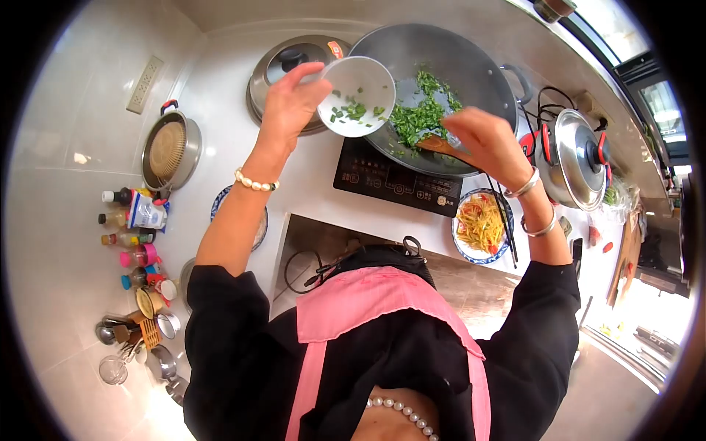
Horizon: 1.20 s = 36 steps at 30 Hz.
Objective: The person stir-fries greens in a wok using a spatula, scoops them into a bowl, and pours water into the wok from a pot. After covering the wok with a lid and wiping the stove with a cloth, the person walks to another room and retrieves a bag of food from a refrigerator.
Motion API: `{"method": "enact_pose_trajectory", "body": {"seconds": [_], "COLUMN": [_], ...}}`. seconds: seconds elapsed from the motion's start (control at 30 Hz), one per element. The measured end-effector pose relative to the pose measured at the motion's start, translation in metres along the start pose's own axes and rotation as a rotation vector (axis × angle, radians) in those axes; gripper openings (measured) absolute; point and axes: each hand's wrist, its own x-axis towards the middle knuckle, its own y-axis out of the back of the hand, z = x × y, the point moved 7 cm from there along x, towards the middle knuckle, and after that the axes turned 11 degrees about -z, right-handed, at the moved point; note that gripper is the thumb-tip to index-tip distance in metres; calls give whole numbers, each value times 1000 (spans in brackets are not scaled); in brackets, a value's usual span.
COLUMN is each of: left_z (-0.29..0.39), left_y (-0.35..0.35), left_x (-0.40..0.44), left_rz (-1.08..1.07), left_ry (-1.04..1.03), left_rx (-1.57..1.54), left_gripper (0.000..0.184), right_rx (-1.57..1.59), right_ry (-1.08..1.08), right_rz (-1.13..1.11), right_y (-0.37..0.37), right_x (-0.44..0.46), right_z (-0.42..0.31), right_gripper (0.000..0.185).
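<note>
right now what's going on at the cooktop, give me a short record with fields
left hand: the hand holds a white bowl, tilted by the wok's rim
bowl contents: a few green pieces
right hand: the hand is over the handle of a wooden spatula; its grip is hidden
wok: on a black cooktop, chopped greens inside
beside cooktop: patterned plate of shredded food, black chopsticks across its edge
far right: lidded pot
</note>
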Motion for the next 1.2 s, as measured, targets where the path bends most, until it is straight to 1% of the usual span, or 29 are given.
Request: {"method": "enact_pose_trajectory", "body": {"seconds": [0.03,0.1,0.13,0.17,0.2,0.27,0.33,0.37,0.4,0.47,0.57,0.67,0.7,0.8,0.83,0.93,0.97,1.07,1.1,1.13,1.2], "left_z": [5,15,18,20,21,15,14,14,13,20,22,21,23,25,28,41,41,43,45,46,48], "left_y": [-7,-28,-38,-49,-56,-64,-63,-66,-70,-72,-84,-89,-93,-103,-105,-120,-120,-123,-125,-126,-129], "left_x": [1,8,12,17,23,37,46,49,52,59,65,74,73,73,73,62,62,66,67,68,64], "left_rz": [-6,-38,-48,-56,-59,7,48,35,23,20,71,154,170,197,203,233,235,238,240,244,246], "left_ry": [-20,-66,-80,-95,-113,-118,-124,-160,-199,-277,-342,-392,-414,-481,-507,-594,-606,-624,-614,-606,-734], "left_rx": [-26,-80,-71,-62,-51,-103,-85,-43,-7,107,236,328,377,448,462,744,753,789,813,835,865], "left_gripper": [32,31,31,31,31,32,31,31,31,32,32,32,32,31,30,30,29,29,29,29,29], "right_rx": [290,313,127,-77,-168,-173,-102,-66,-148,-226,-401,-227,-105,286,263,26,46,-19,-82,-84,-83], "right_ry": [75,302,260,279,299,303,243,209,275,315,358,159,101,170,185,157,178,288,224,232,257], "right_rz": [201,377,383,476,483,521,202,35,16,401,617,419,332,215,204,126,223,479,439,358,187], "right_y": [14,21,14,13,9,9,-6,-16,-11,19,25,0,-2,-5,-6,3,15,19,12,8,0], "right_x": [3,22,34,43,57,66,77,77,74,64,62,79,82,89,88,82,74,77,80,78,71], "right_z": [-12,-39,-38,-42,-39,-30,-12,1,6,10,14,48,53,68,71,75,73,73,74,76,79], "right_gripper": [17,25,34,36,36,27,25,24,21,22,20,18,16,17,18,17,19,18,20,20,20]}}
